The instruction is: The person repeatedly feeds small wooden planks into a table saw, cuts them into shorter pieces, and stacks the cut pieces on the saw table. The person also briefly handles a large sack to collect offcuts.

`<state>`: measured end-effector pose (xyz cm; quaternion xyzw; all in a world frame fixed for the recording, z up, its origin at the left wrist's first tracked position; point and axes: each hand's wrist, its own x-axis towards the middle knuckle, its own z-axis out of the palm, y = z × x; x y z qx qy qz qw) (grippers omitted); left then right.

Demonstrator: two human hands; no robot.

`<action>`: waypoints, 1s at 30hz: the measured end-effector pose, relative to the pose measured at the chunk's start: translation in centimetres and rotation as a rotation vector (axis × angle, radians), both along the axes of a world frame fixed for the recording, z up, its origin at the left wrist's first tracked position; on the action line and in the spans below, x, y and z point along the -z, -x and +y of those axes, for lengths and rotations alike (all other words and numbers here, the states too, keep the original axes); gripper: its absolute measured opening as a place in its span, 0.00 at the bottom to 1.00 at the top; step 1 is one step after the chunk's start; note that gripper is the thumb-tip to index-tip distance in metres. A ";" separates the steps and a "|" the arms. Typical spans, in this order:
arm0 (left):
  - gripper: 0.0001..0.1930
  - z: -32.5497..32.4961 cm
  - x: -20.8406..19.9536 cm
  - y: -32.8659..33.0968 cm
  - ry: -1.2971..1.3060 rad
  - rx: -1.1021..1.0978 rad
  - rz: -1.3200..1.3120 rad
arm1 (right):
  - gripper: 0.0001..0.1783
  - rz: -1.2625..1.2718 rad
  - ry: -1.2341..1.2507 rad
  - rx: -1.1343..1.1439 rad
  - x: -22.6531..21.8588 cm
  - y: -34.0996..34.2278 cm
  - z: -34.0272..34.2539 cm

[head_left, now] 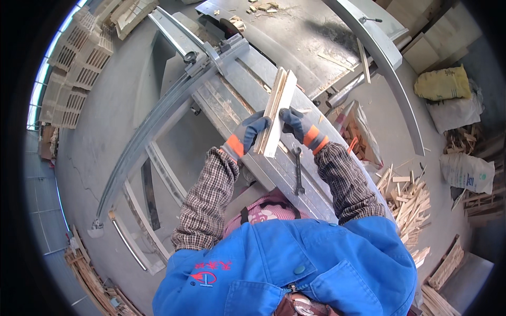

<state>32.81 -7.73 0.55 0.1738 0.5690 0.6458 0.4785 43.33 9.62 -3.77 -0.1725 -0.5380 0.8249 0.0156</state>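
Several pale wooden strips (282, 108), likely light, stiff and splintery, are held over the metal bench (313, 181); pressing both sides near the lower end should keep them together, as the left hand (250, 131) and right hand (299, 125) do, fingers curled around them

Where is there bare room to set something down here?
Bare floor lies between the pallets and the rail; the far table is bare between its scraps and sticks. Crowded: the right floor, with offcuts and sacks, and the near table, where left hand and right hand hold strips near a wrench.
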 end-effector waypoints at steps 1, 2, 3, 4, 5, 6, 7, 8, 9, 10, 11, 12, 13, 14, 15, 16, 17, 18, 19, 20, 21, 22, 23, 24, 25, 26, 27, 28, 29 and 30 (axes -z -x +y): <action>0.24 0.5 -0.4 1.0 0.001 -0.005 0.030 | 0.26 -0.012 0.067 0.055 0.0 1.2 0.1; 0.23 1.1 0.2 2.7 0.063 -0.002 0.028 | 0.25 -0.020 0.134 0.108 0.2 2.7 0.1; 0.23 1.9 1.1 4.6 0.152 -0.019 0.009 | 0.24 -0.028 0.201 0.168 0.4 4.0 0.4; 0.24 2.9 1.9 6.7 0.240 -0.037 -0.010 | 0.22 -0.026 0.220 0.175 1.8 5.5 1.1; 0.24 4.0 2.6 8.5 0.329 -0.043 -0.031 | 0.22 -0.034 0.254 0.217 3.0 7.1 1.7; 0.24 4.8 1.7 9.1 0.386 -0.150 -0.077 | 0.22 -0.041 0.290 0.252 3.8 8.9 1.8; 0.26 5.1 2.5 10.4 0.315 -0.202 -0.009 | 0.22 -0.049 0.326 0.288 4.4 10.5 2.3; 0.28 4.4 4.3 12.0 0.249 -0.267 0.056 | 0.23 -0.052 0.353 0.241 4.4 12.1 2.5; 0.31 3.5 5.8 13.6 0.182 -0.329 0.120 | 0.23 -0.082 0.317 0.237 4.2 13.7 2.8; 0.25 2.5 6.6 15.5 0.057 -0.337 0.106 | 0.23 -0.111 0.275 0.247 4.1 15.0 3.6; 0.22 0.3 8.1 18.8 -0.073 -0.354 0.029 | 0.23 -0.141 0.238 0.248 4.2 16.6 4.1; 0.18 -1.2 9.0 22.0 -0.201 -0.350 -0.051 | 0.23 -0.201 0.188 0.237 5.6 18.2 6.1; 0.16 -1.3 8.4 23.6 -0.065 -0.464 0.208 | 0.26 -0.193 0.057 0.453 7.1 20.1 7.1; 0.14 -2.5 7.6 24.8 0.073 -0.588 0.476 | 0.26 -0.243 0.111 0.562 8.0 21.6 7.9; 0.14 -6.1 8.5 28.1 0.105 -0.643 0.714 | 0.26 -0.280 0.179 0.628 7.9 23.9 7.2; 0.14 -9.0 9.8 31.4 0.154 -0.703 0.953 | 0.30 -0.314 0.204 0.663 8.1 25.8 7.3; 0.14 -12.2 10.8 34.6 0.224 -0.784 1.186 | 0.31 -0.387 0.070 0.612 8.1 27.6 7.4; 0.14 -11.6 9.9 35.3 0.369 -0.877 1.084 | 0.33 -0.478 -0.079 0.596 9.2 28.4 8.9; 0.14 -11.5 8.7 35.7 0.405 -0.887 1.102 | 0.34 -0.562 -0.219 0.555 9.8 29.3 9.3; 0.14 -11.6 7.7 36.0 0.445 -0.900 1.124 | 0.39 -0.594 -0.234 0.537 9.0 30.0 8.9; 0.14 -11.6 7.3 36.3 0.487 -0.915 1.145 | 0.41 -0.465 -0.046 0.543 7.9 30.4 7.6; 0.15 -11.3 7.6 36.7 0.302 -0.977 1.062 | 0.43 -0.520 -0.126 0.438 10.0 32.5 7.8; 0.16 -8.4 7.1 36.1 0.230 -0.933 1.138 | 0.45 -0.581 -0.212 0.370 11.9 33.3 9.5; 0.17 -8.3 5.9 33.9 0.219 -0.935 1.225 | 0.46 -0.658 -0.615 0.321 10.7 34.2 6.2; 0.18 -5.2 4.7 32.4 0.152 -0.898 1.300 | 0.49 -0.729 -0.845 0.204 11.9 35.1 6.8; 0.19 -4.6 4.5 31.7 0.244 -0.815 1.447 | 0.49 -0.737 -0.834 0.094 10.7 35.0 5.8; 0.21 -3.3 4.2 31.0 0.322 -0.717 1.589 | 0.49 -0.749 -0.822 0.002 8.5 34.3 5.3; 0.24 -0.9 3.0 29.4 0.361 -0.617 1.668 | 0.47 -0.757 -0.846 -0.013 8.1 33.8 5.9; 0.27 1.3 1.6 27.7 0.408 -0.520 1.749 | 0.45 -0.759 -0.871 -0.035 7.7 33.5 6.3; 0.27 3.4 0.7 26.8 0.404 -0.412 1.808 | 0.43 -0.759 -0.896 -0.057 7.5 33.4 6.8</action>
